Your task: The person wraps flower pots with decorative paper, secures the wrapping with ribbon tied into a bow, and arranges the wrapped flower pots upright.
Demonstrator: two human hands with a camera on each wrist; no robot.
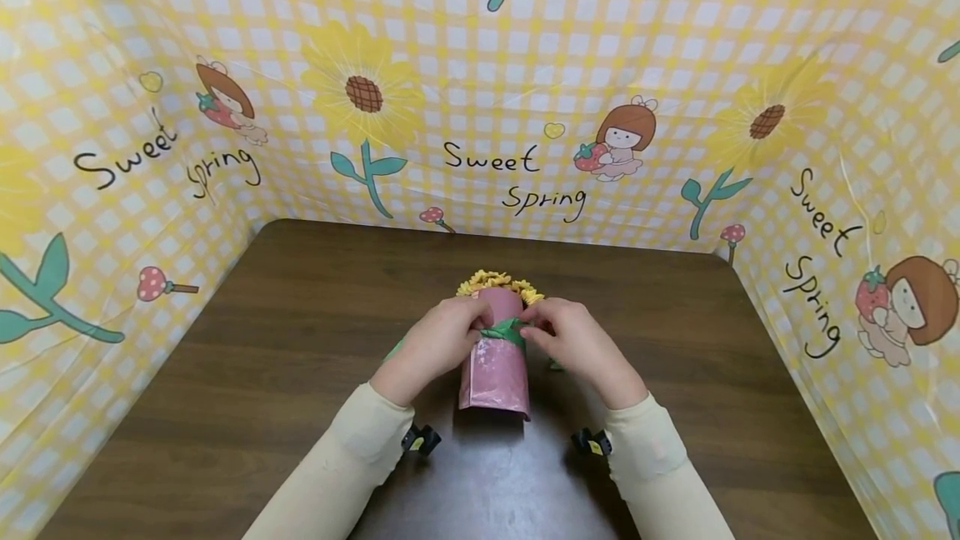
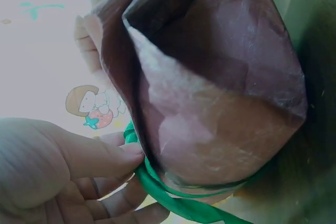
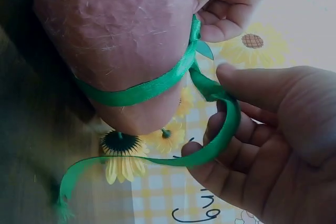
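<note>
A bouquet of yellow sunflowers [image 1: 491, 277] in pink wrapping paper [image 1: 495, 377] lies on the table, blooms pointing away. Green ribbon [image 3: 136, 94] runs round the paper's narrowed middle, twisted together on its upper side. My left hand [image 1: 435, 348] pinches the ribbon against the paper, its thumb [image 2: 115, 158] at the crossing. From the bouquet's right side, my right hand [image 1: 581, 348] holds the ribbon's other length between its thumb and bent fingers. That length curves over the fingers and hangs down to a frayed end [image 3: 65, 211]. In the left wrist view the wrapping's open lower end shows folded inner layers.
The dark wooden table [image 1: 315, 340] is bounded at the back and both sides by a yellow checked cloth [image 1: 480, 65] printed with flowers and figures. Small black wrist cameras [image 1: 422, 440] sit under both sleeves, near the paper's lower end.
</note>
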